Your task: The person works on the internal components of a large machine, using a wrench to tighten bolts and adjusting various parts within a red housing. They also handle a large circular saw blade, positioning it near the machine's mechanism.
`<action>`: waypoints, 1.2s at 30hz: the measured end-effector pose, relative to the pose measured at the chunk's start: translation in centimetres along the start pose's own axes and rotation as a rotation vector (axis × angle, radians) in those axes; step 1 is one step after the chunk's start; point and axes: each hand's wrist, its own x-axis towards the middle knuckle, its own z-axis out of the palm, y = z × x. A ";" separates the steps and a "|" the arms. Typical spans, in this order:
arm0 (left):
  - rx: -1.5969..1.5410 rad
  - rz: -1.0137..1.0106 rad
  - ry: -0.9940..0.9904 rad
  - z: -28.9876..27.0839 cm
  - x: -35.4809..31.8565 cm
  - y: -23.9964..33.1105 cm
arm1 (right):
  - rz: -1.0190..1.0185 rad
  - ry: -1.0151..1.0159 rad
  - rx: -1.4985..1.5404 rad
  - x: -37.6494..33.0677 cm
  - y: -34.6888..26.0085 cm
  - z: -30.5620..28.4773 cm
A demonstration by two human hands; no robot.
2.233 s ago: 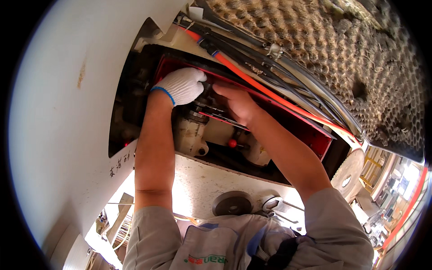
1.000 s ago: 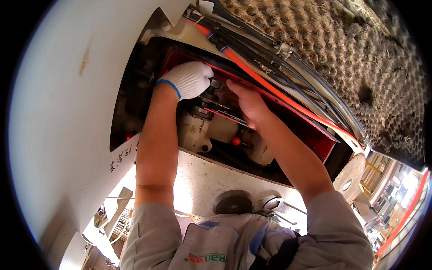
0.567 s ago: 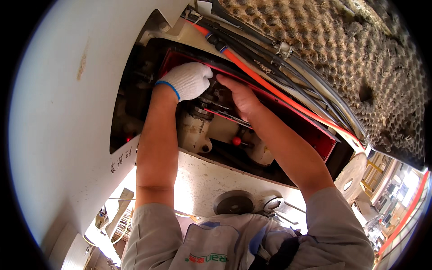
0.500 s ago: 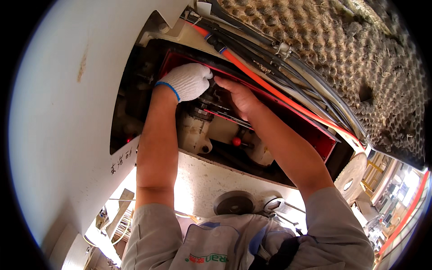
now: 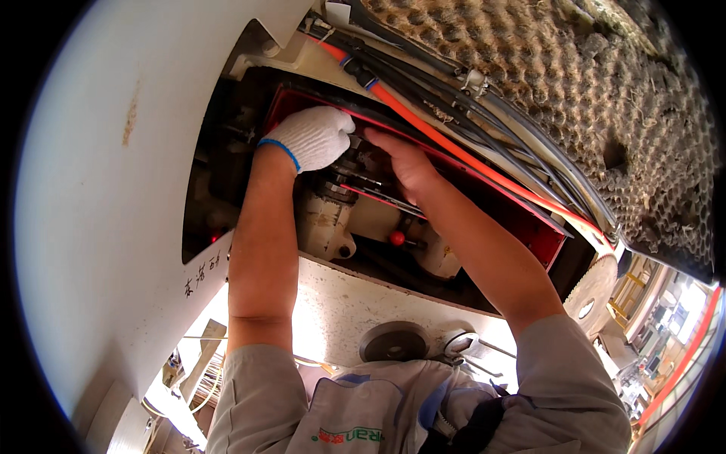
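My left hand (image 5: 311, 138) wears a white knit glove with a blue cuff edge. Its fingers are curled closed at the top of a dark metal spindle (image 5: 342, 181), and what they hold is hidden. Close on the right, my bare right hand (image 5: 404, 163) reaches into the same red-lined housing (image 5: 546, 246). Its thumb points toward the gloved fist, but the other fingers are out of sight behind the hand. Below the hands, a thin flat metal edge (image 5: 378, 197) extends right from the spindle. The spindle rises from a worn, pale cast mount (image 5: 324, 225).
A red ball knob (image 5: 397, 238) sits below my right wrist. An orange hose (image 5: 446, 140) and black cables (image 5: 522, 155) run along the housing's upper edge, beside dusty egg-crate foam (image 5: 529, 68). A toothed circular saw blade (image 5: 594, 287) stands right; a white panel (image 5: 113, 189) borders the left.
My right hand has shifted very slightly, its thumb a little farther from the glove. The left hand stays almost where it was, and the view has tilted a touch.
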 end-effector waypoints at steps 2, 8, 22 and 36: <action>0.019 0.032 0.002 0.1 0.2 -0.2 | -0.048 -0.094 0.011 1.2 0.7 -0.3; 0.012 0.038 -0.003 -0.1 0.3 -0.2 | -0.032 -0.070 -0.004 2.4 1.4 -0.8; 0.011 0.032 -0.003 -0.1 0.5 0.1 | -0.067 -0.054 -0.011 0.9 0.5 -1.6; 0.006 0.021 0.001 -0.2 0.3 0.4 | -0.063 -0.010 -0.031 1.0 0.6 -1.5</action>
